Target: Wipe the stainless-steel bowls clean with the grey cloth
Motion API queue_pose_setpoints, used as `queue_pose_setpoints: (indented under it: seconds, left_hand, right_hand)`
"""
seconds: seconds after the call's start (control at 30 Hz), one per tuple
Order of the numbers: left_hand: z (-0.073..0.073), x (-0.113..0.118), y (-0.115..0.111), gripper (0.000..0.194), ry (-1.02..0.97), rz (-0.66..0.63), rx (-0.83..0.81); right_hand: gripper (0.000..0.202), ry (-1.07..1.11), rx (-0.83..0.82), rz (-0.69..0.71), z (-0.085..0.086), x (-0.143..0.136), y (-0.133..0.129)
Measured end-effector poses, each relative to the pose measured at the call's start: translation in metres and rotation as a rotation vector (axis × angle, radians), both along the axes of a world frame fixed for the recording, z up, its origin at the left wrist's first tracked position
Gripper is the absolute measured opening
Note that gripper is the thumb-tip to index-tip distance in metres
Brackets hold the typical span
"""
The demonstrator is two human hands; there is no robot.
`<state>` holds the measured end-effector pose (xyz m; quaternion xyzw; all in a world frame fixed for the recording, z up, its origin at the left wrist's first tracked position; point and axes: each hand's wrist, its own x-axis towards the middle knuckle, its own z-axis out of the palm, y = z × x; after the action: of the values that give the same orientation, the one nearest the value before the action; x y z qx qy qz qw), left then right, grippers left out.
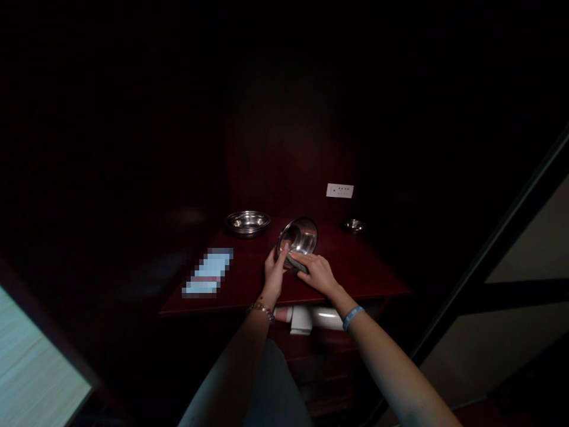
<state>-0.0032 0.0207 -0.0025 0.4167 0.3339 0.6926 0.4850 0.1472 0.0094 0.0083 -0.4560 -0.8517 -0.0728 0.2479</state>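
A shiny steel bowl (307, 236) is tilted above the dark red shelf, its opening facing me. My left hand (274, 271) grips its near left rim, with the thumb inside and the fingers behind. My right hand (320, 274) is closed on a greyish cloth (299, 264), pressed at the bowl's lower near rim; the cloth's far side is hidden by the bowl and fingers. Behind and to the left, several steel bowls or dishes (248, 223) appear stacked. A small steel bowl (354, 225) sits at the back right.
The red wooden shelf (355, 273) has a blurred-out pale sheet (208, 271) at its left. A white socket panel (340, 190) is on the back wall. Below the front edge lie a white box (301, 320) and a pale roll (326, 318). A dark frame (471, 299) stands right.
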Motion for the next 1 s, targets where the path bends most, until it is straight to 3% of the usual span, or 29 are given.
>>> queue_pose_setpoints:
  seconds: [0.23,0.5,0.77,1.0]
  left_hand:
    - [0.002,0.0017,-0.0012,0.058,-0.016,0.031,0.043]
    - [-0.0028,-0.0009,-0.0001,0.061,-0.018,0.038,0.008]
    - [0.0022,0.002,-0.0019,0.054,-0.016,0.091,0.008]
    - [0.001,0.0022,-0.0004,0.05,0.035,-0.017,0.019]
  right_hand:
    - [0.06,-0.055,0.028,-0.137,-0.0007,0.0001,-0.0001]
    - [0.065,-0.083,0.034,-0.148,-0.0016,0.0004,0.0009]
    - [0.058,-0.087,0.076,-0.195,-0.0014,0.0019,-0.0011]
    - [0.059,-0.053,0.073,-0.125,-0.0036,0.0031,0.003]
